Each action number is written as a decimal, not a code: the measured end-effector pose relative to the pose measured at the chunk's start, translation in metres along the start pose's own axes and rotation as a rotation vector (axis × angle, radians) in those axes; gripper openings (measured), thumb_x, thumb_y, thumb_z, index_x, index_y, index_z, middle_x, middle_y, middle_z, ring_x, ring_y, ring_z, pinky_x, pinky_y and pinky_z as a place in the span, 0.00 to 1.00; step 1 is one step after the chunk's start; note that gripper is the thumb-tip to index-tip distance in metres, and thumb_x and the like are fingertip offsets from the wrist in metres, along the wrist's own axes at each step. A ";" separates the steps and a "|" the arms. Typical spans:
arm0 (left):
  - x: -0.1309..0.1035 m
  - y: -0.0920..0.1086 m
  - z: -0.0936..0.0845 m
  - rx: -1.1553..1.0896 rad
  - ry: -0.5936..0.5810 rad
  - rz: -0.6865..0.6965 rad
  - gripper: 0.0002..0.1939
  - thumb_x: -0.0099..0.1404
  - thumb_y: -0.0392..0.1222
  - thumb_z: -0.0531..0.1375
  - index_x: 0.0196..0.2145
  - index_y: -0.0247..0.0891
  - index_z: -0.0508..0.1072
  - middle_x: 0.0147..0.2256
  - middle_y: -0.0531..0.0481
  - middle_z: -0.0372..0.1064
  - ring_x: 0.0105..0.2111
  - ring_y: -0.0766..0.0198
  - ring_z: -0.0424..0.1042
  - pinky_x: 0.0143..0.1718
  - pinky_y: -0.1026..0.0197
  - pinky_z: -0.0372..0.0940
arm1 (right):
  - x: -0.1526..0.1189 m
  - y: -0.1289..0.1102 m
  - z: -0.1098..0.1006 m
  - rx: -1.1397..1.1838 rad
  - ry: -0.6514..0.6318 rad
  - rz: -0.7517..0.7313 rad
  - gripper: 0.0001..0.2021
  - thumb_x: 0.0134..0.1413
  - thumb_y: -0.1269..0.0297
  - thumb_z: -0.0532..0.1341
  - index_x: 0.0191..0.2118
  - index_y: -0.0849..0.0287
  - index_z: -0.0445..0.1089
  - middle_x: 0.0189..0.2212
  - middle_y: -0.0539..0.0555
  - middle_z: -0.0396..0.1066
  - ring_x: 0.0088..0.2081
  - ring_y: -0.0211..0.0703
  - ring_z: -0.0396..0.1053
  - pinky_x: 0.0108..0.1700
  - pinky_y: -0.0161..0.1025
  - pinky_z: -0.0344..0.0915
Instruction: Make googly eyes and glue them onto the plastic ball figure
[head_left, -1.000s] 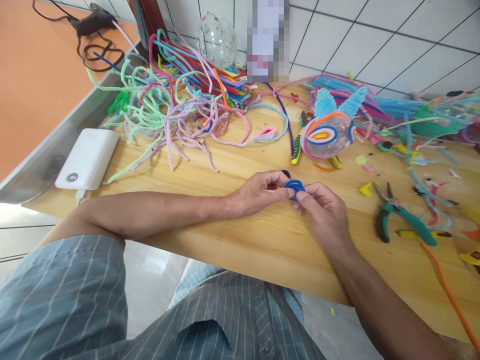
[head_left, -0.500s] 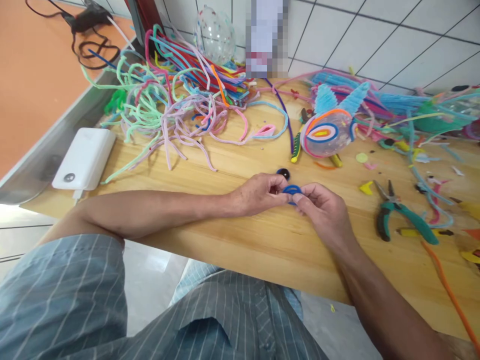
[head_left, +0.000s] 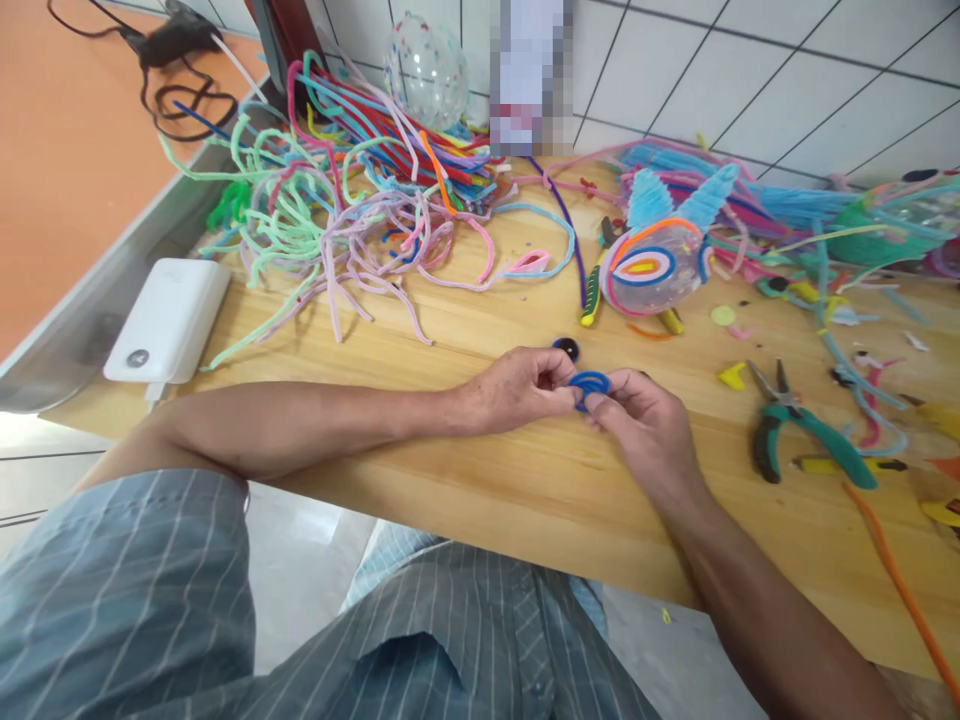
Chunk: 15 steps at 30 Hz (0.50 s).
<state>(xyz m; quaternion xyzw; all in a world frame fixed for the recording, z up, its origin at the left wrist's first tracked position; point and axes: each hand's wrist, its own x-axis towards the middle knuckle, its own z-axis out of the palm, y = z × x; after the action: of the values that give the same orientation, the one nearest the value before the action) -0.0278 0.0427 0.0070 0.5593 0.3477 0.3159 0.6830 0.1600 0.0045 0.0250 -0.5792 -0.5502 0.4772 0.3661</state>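
Note:
Between my two hands is a blue pipe cleaner (head_left: 589, 381), bent round into a small coil. My left hand (head_left: 517, 388) pinches its left side, fingers closed. On the right side, my right hand (head_left: 637, 408) grips it between thumb and fingers. Just beyond my left fingertips lies a small round black piece with a blue rim (head_left: 567, 349). Farther back sits a clear balloon figure (head_left: 656, 270) with fuzzy blue ears and an eye of coiled orange, white and blue pipe cleaner.
Pliers with green handles (head_left: 810, 430) lie to the right, near an orange pipe cleaner (head_left: 900, 580). A white power bank (head_left: 169, 315) is at left. Tangled pipe cleaners (head_left: 337, 220) and a clear balloon (head_left: 426, 70) are at the back. A green-handled tool (head_left: 592, 292) lies beside the figure.
The blue coil has shifted slightly to the right and shows a little more between my fingers. My right fingers have moved slightly with it; my left hand keeps its pinch.

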 end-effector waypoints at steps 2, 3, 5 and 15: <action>-0.001 -0.001 0.000 0.061 -0.028 0.010 0.11 0.57 0.45 0.66 0.29 0.36 0.70 0.25 0.58 0.63 0.27 0.71 0.59 0.30 0.65 0.56 | 0.000 0.000 0.000 -0.007 -0.008 -0.007 0.07 0.49 0.59 0.66 0.29 0.55 0.71 0.22 0.47 0.69 0.24 0.37 0.64 0.30 0.37 0.62; -0.001 -0.001 0.000 0.090 -0.040 0.019 0.11 0.58 0.45 0.66 0.29 0.36 0.70 0.25 0.58 0.63 0.26 0.71 0.59 0.30 0.65 0.55 | 0.000 -0.001 -0.001 -0.013 -0.018 -0.009 0.07 0.50 0.59 0.66 0.29 0.55 0.71 0.22 0.47 0.70 0.25 0.37 0.64 0.30 0.37 0.62; -0.002 -0.001 0.000 0.136 -0.056 0.036 0.11 0.59 0.46 0.65 0.28 0.36 0.70 0.24 0.58 0.61 0.26 0.72 0.58 0.29 0.65 0.54 | 0.000 -0.002 -0.002 -0.036 -0.037 -0.010 0.07 0.50 0.58 0.66 0.30 0.55 0.71 0.22 0.47 0.70 0.25 0.38 0.65 0.31 0.37 0.63; -0.004 -0.002 0.000 0.055 -0.047 0.018 0.16 0.62 0.52 0.66 0.34 0.35 0.71 0.27 0.56 0.63 0.27 0.70 0.60 0.31 0.64 0.56 | -0.001 0.002 -0.002 -0.012 0.040 -0.028 0.08 0.55 0.57 0.65 0.32 0.55 0.72 0.23 0.48 0.72 0.26 0.38 0.67 0.31 0.37 0.65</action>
<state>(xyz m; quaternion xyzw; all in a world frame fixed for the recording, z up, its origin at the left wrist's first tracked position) -0.0295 0.0393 0.0052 0.5883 0.3350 0.2993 0.6724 0.1622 0.0033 0.0242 -0.5830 -0.5537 0.4568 0.3804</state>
